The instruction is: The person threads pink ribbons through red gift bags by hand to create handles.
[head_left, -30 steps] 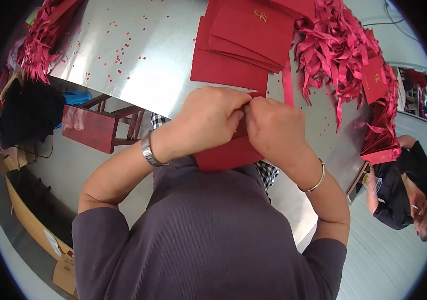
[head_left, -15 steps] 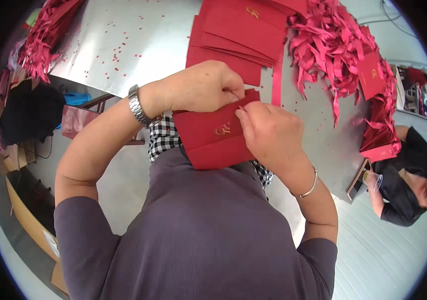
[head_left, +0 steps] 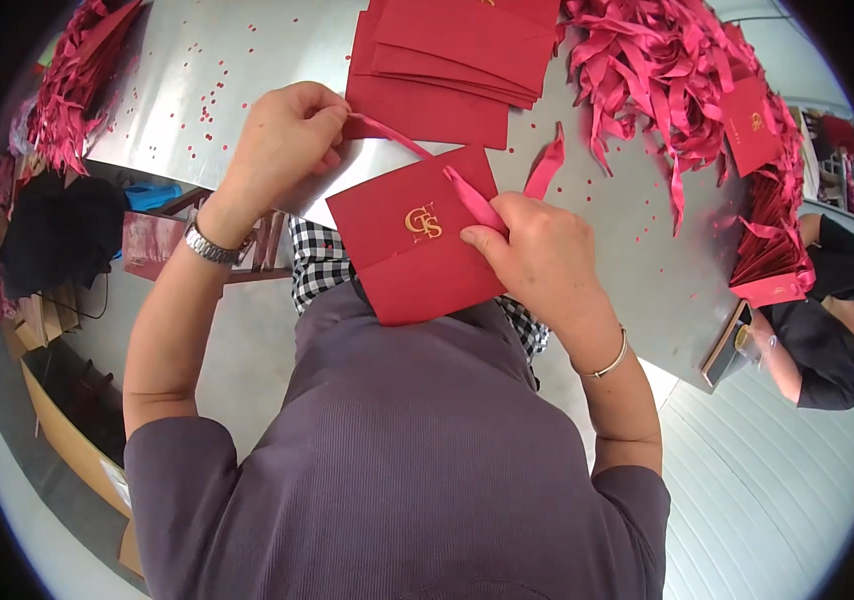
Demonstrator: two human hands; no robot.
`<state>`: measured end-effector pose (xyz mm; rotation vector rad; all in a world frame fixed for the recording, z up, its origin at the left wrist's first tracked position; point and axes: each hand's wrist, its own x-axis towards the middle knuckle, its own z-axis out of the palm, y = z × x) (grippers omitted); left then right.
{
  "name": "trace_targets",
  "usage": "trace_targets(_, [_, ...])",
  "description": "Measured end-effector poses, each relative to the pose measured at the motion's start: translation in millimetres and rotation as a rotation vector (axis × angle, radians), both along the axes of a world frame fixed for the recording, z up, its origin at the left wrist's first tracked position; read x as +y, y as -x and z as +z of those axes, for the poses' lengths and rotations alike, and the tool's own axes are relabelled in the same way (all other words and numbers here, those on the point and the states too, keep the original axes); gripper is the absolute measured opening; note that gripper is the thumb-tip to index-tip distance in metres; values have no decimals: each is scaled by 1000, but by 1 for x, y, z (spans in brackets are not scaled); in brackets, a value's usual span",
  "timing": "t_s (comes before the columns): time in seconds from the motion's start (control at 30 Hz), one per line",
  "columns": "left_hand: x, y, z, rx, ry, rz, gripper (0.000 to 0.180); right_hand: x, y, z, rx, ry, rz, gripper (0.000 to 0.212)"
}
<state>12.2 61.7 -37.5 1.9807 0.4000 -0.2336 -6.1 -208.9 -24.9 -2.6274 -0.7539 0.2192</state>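
A flat red paper bag point(head_left: 402, 270) with a gold emblem is tilted in front of my waist, at the near table edge. Pink ribbon point(head_left: 395, 134) passes through it near its upper edge. My left hand point(head_left: 292, 135), wearing a metal watch, pinches one end of the ribbon up and to the left of the bag. Closed round the other ribbon length point(head_left: 475, 200) is my right hand point(head_left: 545, 250), at the bag's right edge; a loose tail point(head_left: 548, 163) sticks up beyond the knuckles. Whether the right fingers also grip the bag is hidden.
Red paper pieces point(head_left: 457, 55) lie stacked on the metal table point(head_left: 622, 270) ahead. Ribboned red bags are heaped at the far right point(head_left: 657, 80) and far left point(head_left: 72, 85). Small red dots litter the tabletop. A person in black point(head_left: 817, 340) is at the right.
My left hand has moved up and left, drawing the ribbon out from the bag. My right hand has shifted slightly down, and the bag's front shows more fully.
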Motion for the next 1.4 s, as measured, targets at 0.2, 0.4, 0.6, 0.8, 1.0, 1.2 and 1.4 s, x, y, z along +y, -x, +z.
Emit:
trace_targets(0.2, [-17, 38, -2, -342, -178, 25, 22, -4, -4, 4, 109, -2, -5, 33])
trace_targets(0.4, [-22, 67, -4, -399, -270, -232, 22, -17, 0, 16, 148, -83, -12, 22])
trace_targets(0.6, [-15, 62, 16, -143, -143, -214, 14, -72, 7, 38, 185, 27, -67, 15])
trace_targets(0.8, [-15, 57, 15, -82, -177, -240, 18, -114, 25, 58, 800, -243, -368, 23])
trace_targets(1.0, [-24, 46, 16, -96, -200, -259, 18, -124, 38, 32, 656, -1439, 162, 51])
trace_targets(1.2, [-30, 32, 15, -88, -207, -317, 18, -70, 48, 53, 423, -1439, 24, 55])
trace_targets(1.4, [-22, 36, 5, -145, -78, -327, 10, -31, 42, 66, 379, -1024, -93, 20])
